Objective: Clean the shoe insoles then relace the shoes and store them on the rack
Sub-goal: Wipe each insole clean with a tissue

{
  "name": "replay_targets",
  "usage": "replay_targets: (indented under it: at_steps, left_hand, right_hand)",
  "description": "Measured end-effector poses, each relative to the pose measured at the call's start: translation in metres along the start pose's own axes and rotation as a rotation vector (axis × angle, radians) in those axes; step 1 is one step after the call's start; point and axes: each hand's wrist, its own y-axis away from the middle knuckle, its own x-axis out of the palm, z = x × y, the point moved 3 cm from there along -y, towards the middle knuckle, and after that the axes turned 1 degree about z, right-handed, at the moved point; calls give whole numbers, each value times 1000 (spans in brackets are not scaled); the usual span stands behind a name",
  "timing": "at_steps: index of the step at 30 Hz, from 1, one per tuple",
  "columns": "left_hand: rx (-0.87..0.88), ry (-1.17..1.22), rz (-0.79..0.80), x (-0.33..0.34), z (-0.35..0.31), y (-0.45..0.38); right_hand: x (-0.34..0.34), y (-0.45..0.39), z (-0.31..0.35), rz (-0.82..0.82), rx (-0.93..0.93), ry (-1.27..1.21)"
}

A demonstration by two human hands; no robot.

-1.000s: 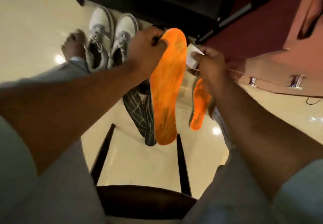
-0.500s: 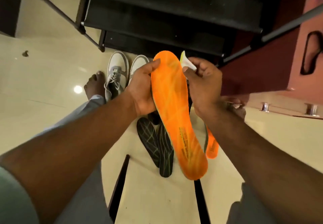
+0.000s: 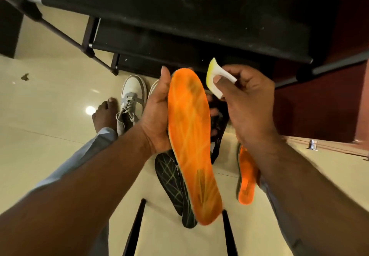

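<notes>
- The orange insole (image 3: 192, 143) was held up in front of the person, its printed face toward the camera, above the floor (image 3: 50, 99) and in front of the black rack (image 3: 179, 26).
- Its long axis ran from the rounded toe end, up and away near the rack, down to the heel end, low and close to the person, leaning slightly right toward the bottom.
- The left hand (image 3: 157, 113) gripped the insole along its left edge in the upper half, thumb lying up that edge and the fingers wrapped behind, their tips showing past the right edge.
- The right hand (image 3: 245, 97) pinched a small white and yellow wipe pad (image 3: 218, 79) between thumb and fingers, just right of the insole's toe end and not touching it.
- The wiping hand was therefore nearer the toe end, so a stroke would probably start there and run down the long axis toward the heel.
- 1 more orange insole (image 3: 246, 177) lay on the floor under the right forearm, partly hidden.
- 2 dark soles with pale line patterns (image 3: 171, 181) lay on the floor behind the held insole.
- A pair of pale laced sneakers (image 3: 130, 99) stood by the rack next to a bare foot (image 3: 104, 115); the second one was mostly hidden behind the left hand.
- Cleaning looked to be in hand; relacing and storing were not yet done.
</notes>
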Motion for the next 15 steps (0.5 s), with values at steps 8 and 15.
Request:
replay_targets:
  at_steps: [8,15]
  left_hand:
    - [-209,-6,40,0,20,-3]
    - [-260,5,18,-10,21,-3]
  right_hand:
    - [8,5,-13,219,-450,622]
    - [10,2,-15,264,-572,821]
